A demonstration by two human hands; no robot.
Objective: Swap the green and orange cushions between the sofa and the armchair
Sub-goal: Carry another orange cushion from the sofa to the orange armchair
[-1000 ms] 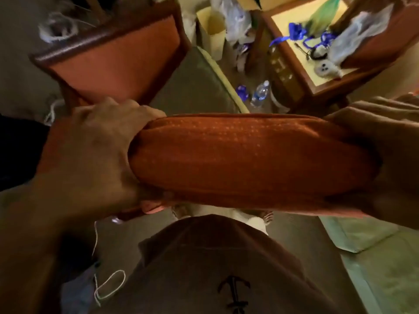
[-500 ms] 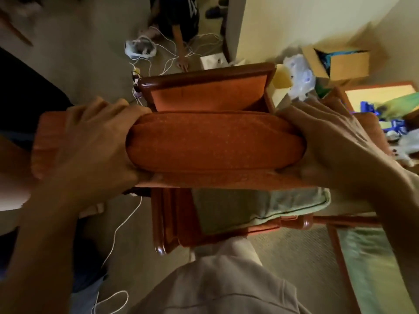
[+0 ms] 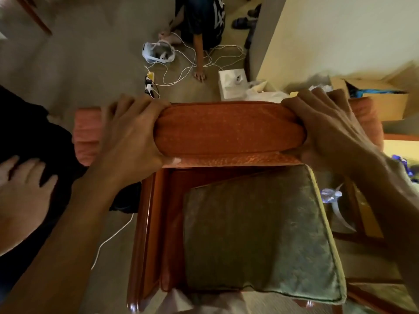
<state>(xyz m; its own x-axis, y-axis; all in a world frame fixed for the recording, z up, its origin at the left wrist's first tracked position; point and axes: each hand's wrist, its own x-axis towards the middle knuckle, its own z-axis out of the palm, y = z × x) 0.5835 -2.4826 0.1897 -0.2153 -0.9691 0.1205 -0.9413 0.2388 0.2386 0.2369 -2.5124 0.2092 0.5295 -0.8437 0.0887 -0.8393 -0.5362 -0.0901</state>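
Note:
An orange cushion [image 3: 229, 130] is held level in front of me, above the back of a wooden armchair [image 3: 145, 234]. My left hand [image 3: 133, 137] grips its left end and my right hand [image 3: 328, 130] grips its right end, both squeezing the fabric. Below it, a green cushion [image 3: 256, 236] lies on the armchair's seat, slightly skewed, with its right edge past the frame. The chair's backrest is hidden behind the orange cushion.
Another person's hand [image 3: 22, 189] and dark clothing sit at the left. A second person crouches on the carpet at the top among white cables [image 3: 181, 73]. A white box [image 3: 232, 86] and cardboard box [image 3: 374, 98] stand by the wall. A plastic bottle [image 3: 330, 196] lies right of the chair.
The view has swung from the side table to straight over the armchair. The orange cushion has moved further back over the chair, so more of the green cushion shows.

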